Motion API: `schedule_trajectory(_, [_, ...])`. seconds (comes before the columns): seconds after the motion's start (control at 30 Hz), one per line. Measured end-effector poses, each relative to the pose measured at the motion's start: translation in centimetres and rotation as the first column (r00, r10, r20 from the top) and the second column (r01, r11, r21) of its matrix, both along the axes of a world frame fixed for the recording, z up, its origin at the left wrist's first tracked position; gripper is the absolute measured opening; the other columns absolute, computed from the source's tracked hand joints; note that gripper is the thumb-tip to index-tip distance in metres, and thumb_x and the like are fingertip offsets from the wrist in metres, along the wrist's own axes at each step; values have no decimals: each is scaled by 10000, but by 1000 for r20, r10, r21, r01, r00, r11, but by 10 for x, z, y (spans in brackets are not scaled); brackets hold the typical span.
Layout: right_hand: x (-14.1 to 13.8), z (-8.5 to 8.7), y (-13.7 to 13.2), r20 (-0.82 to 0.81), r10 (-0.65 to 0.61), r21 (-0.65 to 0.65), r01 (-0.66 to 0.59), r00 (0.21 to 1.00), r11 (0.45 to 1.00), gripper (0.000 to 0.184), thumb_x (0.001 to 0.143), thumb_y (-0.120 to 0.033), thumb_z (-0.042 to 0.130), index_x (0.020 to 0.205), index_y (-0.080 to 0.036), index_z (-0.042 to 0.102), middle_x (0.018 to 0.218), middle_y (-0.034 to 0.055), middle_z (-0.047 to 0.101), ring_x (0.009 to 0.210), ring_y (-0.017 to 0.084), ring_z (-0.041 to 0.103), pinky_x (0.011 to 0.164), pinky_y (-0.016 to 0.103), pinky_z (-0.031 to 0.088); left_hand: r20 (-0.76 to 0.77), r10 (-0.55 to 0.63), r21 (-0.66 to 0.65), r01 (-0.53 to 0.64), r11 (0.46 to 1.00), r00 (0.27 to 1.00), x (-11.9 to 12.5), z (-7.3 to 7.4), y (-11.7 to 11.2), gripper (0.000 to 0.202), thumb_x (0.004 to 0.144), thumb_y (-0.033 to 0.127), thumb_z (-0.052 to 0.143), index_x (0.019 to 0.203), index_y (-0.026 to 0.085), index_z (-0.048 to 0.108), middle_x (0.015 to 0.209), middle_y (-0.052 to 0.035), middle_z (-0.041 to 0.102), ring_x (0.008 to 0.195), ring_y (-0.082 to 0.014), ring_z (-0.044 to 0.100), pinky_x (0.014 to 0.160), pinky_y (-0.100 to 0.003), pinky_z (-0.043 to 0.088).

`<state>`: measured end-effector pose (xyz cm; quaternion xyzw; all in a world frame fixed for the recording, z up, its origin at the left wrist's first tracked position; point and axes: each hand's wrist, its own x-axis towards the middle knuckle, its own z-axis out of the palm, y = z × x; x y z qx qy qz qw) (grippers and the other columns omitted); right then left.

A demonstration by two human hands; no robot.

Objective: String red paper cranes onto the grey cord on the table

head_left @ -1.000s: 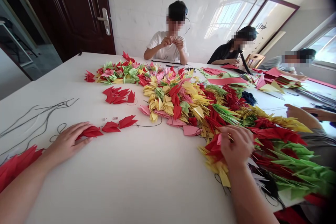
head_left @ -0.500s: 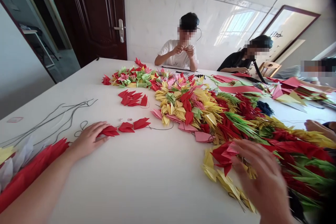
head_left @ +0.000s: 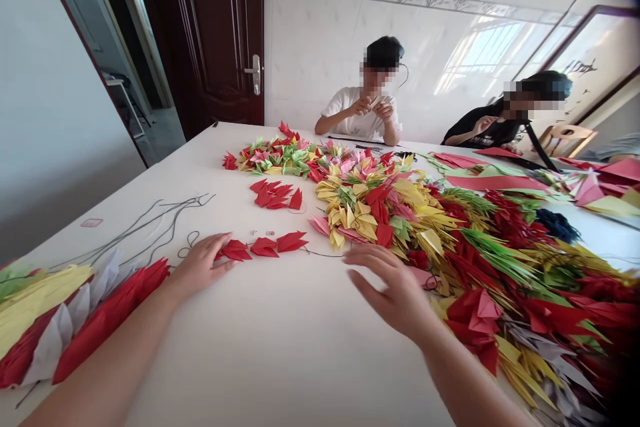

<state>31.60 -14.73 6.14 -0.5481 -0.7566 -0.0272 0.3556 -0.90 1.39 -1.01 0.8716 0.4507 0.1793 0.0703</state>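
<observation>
My left hand lies on the white table at the left end of a short row of red folded-paper pieces threaded on a dark string. Its fingers are stretched out and touch the first piece, with the thumb apart. From the row's right end the dark string runs toward my right hand. That hand is open, fingers extended and thumb spread, just above the string's far end; whether it touches the string I cannot tell. A small cluster of red paper pieces sits behind the row.
A large heap of folded paper in yellow, red, pink and green spreads to the right. At left lie loose dark cords and strung paper bundles. Two people work across the table.
My right hand has moved left, from over the paper heap to near the string. My left hand stays by the red row. The view has turned left.
</observation>
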Motion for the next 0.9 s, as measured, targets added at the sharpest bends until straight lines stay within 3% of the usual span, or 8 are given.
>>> schedule_trajectory(0.07, [-23, -16, 42, -41, 56, -24, -57, 998, 998, 151, 821, -241, 479, 928, -240, 585, 968, 57, 643, 949, 193, 582, 816, 358, 477, 28, 35, 12, -35, 999, 999, -1, 2, -2, 590, 789, 517, 449, 1280, 193, 398, 1279, -109, 495, 1180, -244, 455, 953, -388, 404])
schedule_trajectory(0.13, [-36, -39, 74, -91, 26, 37, -22, 996, 999, 169, 821, -244, 464, 952, -216, 566, 989, 83, 630, 959, 210, 575, 822, 382, 471, 51, 60, 26, -62, 998, 997, -2, 3, -3, 593, 793, 513, 450, 1282, 184, 387, 1294, -117, 475, 1189, -244, 443, 951, -387, 407])
schedule_trajectory(0.27, [-28, -71, 94, -194, -104, 95, 124, 976, 988, 204, 812, -294, 464, 978, -190, 519, 994, 115, 599, 987, 235, 551, 831, 401, 454, 9, 68, -13, -68, 998, 998, -5, 1, -3, 553, 794, 534, 450, 1235, 200, 443, 1280, -93, 485, 1192, -232, 436, 973, -371, 391])
schedule_trajectory(0.4, [-9, -74, 83, -149, -150, -160, 126, 977, 979, 281, 769, -278, 479, 1043, -216, 482, 971, 82, 596, 814, 194, 572, 703, 345, 485, -37, 21, 4, -21, 1000, 999, -6, -4, 1, 524, 804, 548, 424, 1218, 230, 472, 1286, -69, 484, 1210, -237, 410, 1009, -394, 351])
schedule_trajectory(0.5, [-10, -71, 85, -48, -171, -279, 151, 984, 948, 295, 707, -215, 499, 1002, -210, 499, 982, 73, 598, 897, 219, 547, 780, 387, 456, -70, -4, -3, 4, 1000, 998, -6, -5, 2, 508, 816, 544, 404, 1214, 237, 479, 1309, -61, 464, 1228, -239, 385, 1022, -409, 332])
schedule_trajectory(0.63, [-17, -72, 95, 50, -104, -276, 114, 993, 954, 57, 738, -187, 466, 767, -189, 515, 904, 90, 591, 907, 235, 518, 802, 398, 421, -103, 7, -39, -11, 999, 995, -5, -3, 1, 518, 830, 541, 378, 1229, 222, 465, 1337, -65, 436, 1250, -237, 354, 1031, -410, 324])
schedule_trajectory(0.8, [-15, -76, 95, 28, 6, -223, 1, 1000, 975, 131, 805, -162, 388, 705, -189, 468, 825, 92, 577, 799, 205, 514, 741, 356, 423, -120, 18, -40, -23, 999, 993, -6, -2, 0, 519, 828, 547, 375, 1234, 236, 462, 1344, -59, 433, 1254, -242, 355, 1023, -418, 334])
schedule_trajectory(0.9, [-17, -75, 92, -93, 15, -230, -36, 996, 972, 126, 820, -179, 357, 718, -196, 428, 806, 80, 561, 773, 189, 509, 716, 337, 420, -122, 18, -32, -22, 999, 992, -6, -4, 1, 522, 824, 551, 381, 1230, 234, 467, 1340, -61, 440, 1251, -243, 359, 1021, -420, 337])
